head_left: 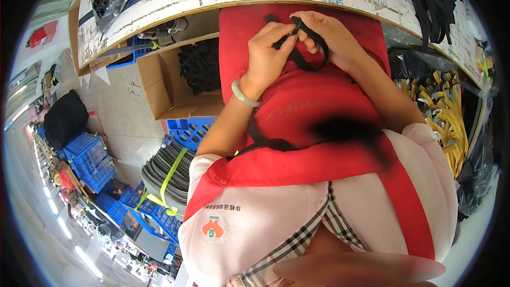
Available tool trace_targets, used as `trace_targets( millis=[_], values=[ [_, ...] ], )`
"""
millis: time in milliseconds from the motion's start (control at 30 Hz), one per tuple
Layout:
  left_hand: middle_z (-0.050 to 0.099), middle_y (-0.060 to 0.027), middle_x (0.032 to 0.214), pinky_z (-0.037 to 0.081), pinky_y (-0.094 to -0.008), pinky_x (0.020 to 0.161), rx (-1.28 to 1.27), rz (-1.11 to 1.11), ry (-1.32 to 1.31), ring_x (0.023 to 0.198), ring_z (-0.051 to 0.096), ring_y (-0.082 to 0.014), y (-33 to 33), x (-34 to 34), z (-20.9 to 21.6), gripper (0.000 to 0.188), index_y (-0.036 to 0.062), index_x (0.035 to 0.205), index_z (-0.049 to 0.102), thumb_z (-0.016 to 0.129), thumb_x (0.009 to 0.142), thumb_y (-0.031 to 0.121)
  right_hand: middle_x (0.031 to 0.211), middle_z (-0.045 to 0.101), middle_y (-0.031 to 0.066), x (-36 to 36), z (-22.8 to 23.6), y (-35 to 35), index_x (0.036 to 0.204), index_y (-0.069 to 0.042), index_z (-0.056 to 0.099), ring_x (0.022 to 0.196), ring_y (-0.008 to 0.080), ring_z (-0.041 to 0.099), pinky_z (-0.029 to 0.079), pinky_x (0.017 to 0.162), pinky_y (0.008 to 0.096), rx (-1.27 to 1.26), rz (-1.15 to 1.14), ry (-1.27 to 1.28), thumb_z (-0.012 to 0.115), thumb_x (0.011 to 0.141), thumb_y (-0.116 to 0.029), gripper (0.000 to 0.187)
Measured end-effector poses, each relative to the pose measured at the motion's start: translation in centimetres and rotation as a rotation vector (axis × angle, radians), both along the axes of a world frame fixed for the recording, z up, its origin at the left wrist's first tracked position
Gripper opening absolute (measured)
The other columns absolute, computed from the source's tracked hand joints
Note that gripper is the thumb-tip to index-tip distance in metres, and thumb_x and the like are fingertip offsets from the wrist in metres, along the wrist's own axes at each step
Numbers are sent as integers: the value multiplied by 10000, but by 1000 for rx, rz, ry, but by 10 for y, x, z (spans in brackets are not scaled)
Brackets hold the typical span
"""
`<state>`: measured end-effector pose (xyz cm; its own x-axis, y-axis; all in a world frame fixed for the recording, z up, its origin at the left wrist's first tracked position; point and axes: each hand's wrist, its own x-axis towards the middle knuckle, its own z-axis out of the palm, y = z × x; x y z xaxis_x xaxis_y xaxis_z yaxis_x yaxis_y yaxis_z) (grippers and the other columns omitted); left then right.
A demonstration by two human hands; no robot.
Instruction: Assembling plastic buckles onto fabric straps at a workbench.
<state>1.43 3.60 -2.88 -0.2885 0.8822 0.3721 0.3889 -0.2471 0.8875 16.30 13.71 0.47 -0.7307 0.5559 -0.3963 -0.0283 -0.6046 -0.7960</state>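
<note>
The left hand [270, 48] pinches a narrow black strap [324, 56] between thumb and forefinger. The right hand [332, 34] pinches the same strap just beside it, thumb on top and the other fingers curled. The fingertips of the two hands nearly meet, and part of the strap bends below the right hand in an open loop. Strap and hands are above the red apron [303, 107], just off the middle of the near edge of the tabletop [199, 6]. A pale green bangle [244, 94] circles the left wrist.

The tabletop is white, worn and scuffed, with blue printing toward its right. At its left end lies a clear plastic bag [118, 1] with black pieces beside it; near its right corner, a bunch of black strips [436, 8] hangs over the near edge.

Below the near edge, to the person's left, an open cardboard box [151, 86] holds a tangle of black straps [199, 66] against its right side. Next to it are a blue plastic crate [192, 132] and a stack of dark curved sheets [162, 169] tied with a yellow-green band [173, 171]. Below the right end hang yellow straps [449, 119]. Farther left, a black heap [66, 117] sits near more blue crates [90, 162].
</note>
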Motion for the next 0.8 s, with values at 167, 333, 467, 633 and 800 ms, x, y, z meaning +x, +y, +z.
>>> trace_targets(
  millis=[167,333,467,633,800],
  values=[
    [638,-38,722,351,-173,395,-491,-72,-1165,477,528,-73,-7,-11,19,195,8,1016,675,647,905,166,885,634,10,-1,1,-1,1024,-27,639,743,79,570,478,734,208,141,-20,-45,624,923,-186,190],
    [638,-55,697,346,-185,379,-606,-12,-1126,468,524,-80,-4,-5,20,207,-2,919,671,623,922,200,968,618,21,2,-1,-11,1004,-22,644,861,104,575,454,803,225,735,6,-114,674,867,-124,172],
    [653,-49,700,397,-191,424,-465,20,-1026,489,550,-80,-5,-2,29,171,-11,922,694,653,900,154,995,587,28,-1,30,-13,939,-20,652,905,125,551,440,793,243,925,-98,75,680,840,-93,126],
    [667,-44,723,403,-185,444,-419,23,-947,501,550,-71,-4,-3,25,144,-7,953,701,653,895,115,937,572,10,3,14,-7,890,-12,641,827,114,531,426,736,233,985,42,-117,649,875,-119,109],
    [669,-36,730,397,-183,450,-361,37,-870,508,544,-60,-9,-3,31,141,-4,936,709,655,895,120,781,557,-25,14,32,-13,914,-14,639,701,71,496,392,634,223,612,161,-263,621,911,-167,154]
  ],
)
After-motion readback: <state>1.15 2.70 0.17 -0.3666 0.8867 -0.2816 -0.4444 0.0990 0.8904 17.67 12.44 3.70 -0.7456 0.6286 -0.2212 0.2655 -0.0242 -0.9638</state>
